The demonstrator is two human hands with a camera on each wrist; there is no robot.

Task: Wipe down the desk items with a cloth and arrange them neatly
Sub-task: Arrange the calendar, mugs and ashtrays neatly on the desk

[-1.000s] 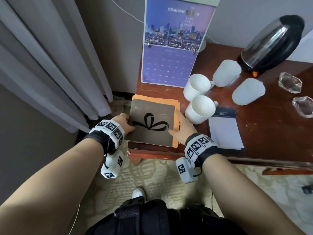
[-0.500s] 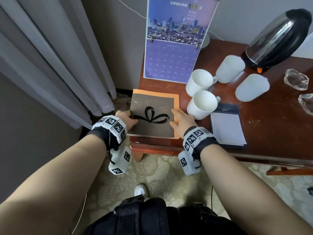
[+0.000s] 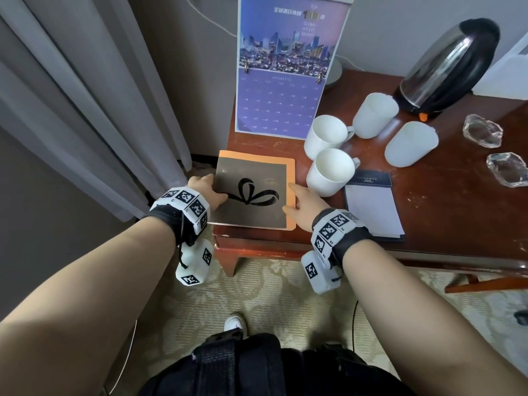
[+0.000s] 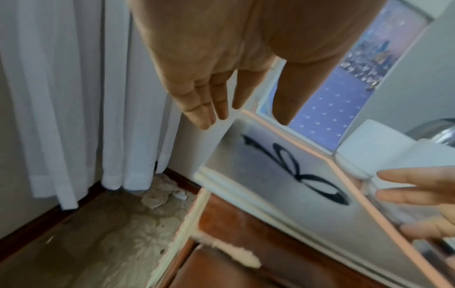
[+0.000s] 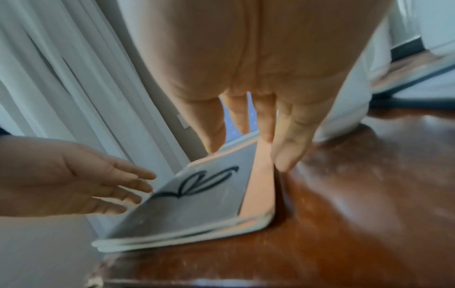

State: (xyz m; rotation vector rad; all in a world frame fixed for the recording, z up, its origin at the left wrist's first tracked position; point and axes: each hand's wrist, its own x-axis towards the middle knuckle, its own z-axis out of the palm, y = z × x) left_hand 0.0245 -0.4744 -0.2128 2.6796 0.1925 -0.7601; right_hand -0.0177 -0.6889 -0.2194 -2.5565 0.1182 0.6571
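A grey booklet with a black bow (image 3: 251,192) lies on an orange booklet (image 3: 291,178) at the front left corner of the dark wooden desk (image 3: 428,212). My left hand (image 3: 204,185) is flat against the stack's left edge, its fingers straight (image 4: 216,97). On the other side, my right hand (image 3: 301,200) touches the stack's right edge with straight fingers (image 5: 285,148). The stack (image 4: 283,187) sits between both hands, and neither hand grips it. No cloth is in view.
A purple calendar (image 3: 285,81) stands behind the stack. Two upright white mugs (image 3: 328,167), two upturned cups (image 3: 411,144), a kettle (image 3: 445,67), a notepad (image 3: 371,207) and glass ashtrays (image 3: 483,130) lie to the right. Curtains (image 3: 71,95) hang left of the desk.
The stack has slid a little further onto the desk and now lies squarer to the corner. Both hands stayed against its sides.
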